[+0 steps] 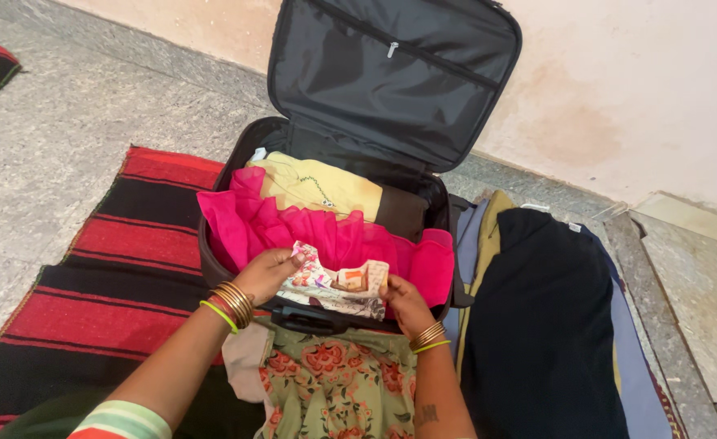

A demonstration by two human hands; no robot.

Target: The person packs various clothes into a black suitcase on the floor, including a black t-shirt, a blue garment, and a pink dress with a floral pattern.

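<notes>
Your left hand and your right hand both pinch a small folded flowery cloth at its ends. It sits over the near edge of the open black suitcase, at 6 o'clock from the pink frilly dress inside.

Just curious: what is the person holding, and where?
A folded floral cloth, held by its two ends: left hand on one, right hand on the other.
</notes>
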